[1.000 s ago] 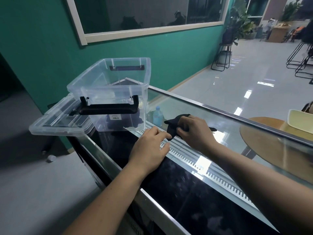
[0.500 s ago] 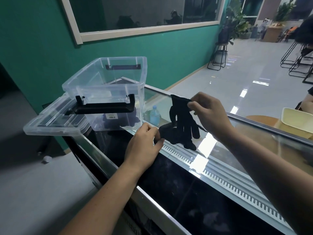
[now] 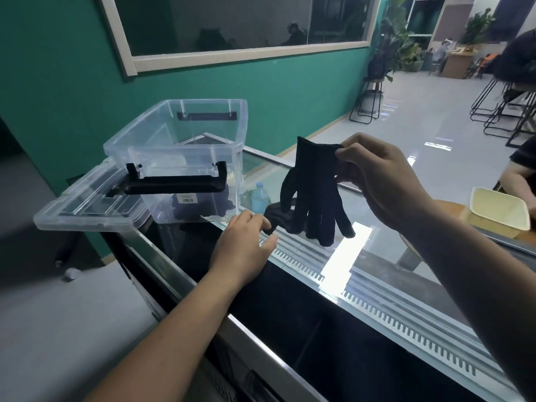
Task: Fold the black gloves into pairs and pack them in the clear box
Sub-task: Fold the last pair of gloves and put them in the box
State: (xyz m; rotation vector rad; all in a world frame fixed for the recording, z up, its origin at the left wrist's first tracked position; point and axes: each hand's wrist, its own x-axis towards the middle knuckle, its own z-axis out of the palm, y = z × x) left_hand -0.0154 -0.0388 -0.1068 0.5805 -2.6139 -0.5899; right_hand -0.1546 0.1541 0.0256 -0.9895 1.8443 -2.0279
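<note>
My right hand (image 3: 380, 181) pinches the cuff of a black glove (image 3: 316, 192), which hangs fingers-down above the glass counter. A second black glove (image 3: 277, 217) lies on the glass below it, and my left hand (image 3: 243, 250) grips its near end between thumb and fingers. The clear box (image 3: 179, 158) stands at the counter's left end, with a black handle across its front and dark gloves (image 3: 203, 207) showing through its wall at the bottom.
The box's clear lid (image 3: 84, 207) sticks out from under it over the counter's left edge. A small water bottle (image 3: 259, 198) is visible beside the box. The glass counter (image 3: 377, 291) has slotted metal rails. A cream tray (image 3: 499, 211) sits far right.
My right hand has lifted one glove off the counter by its cuff so it hangs open. My left hand stays low, holding the other glove.
</note>
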